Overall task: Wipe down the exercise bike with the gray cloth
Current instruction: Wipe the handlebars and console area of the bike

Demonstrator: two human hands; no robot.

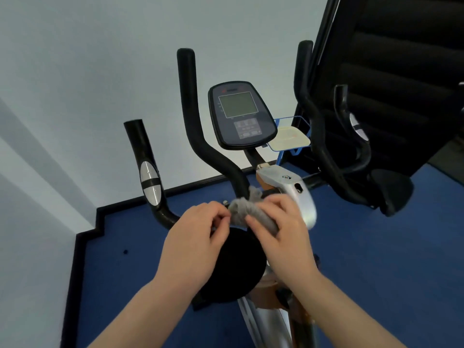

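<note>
Fingers (pixel 221 217) of the left hand (pixel 193 237) are curling in to pinch one end of the gray cloth (pixel 244 209), while the right hand (pixel 278 222) is gripping the other end, thumb laid across it. The cloth is bunching between both hands, just above the handlebar stem of the exercise bike (pixel 241 114). It is looking soft, light and limp, likely to sag unless gathered; holding a wadded pad in one palm seems the surest grip for rubbing the stiff, fixed frame.
</note>
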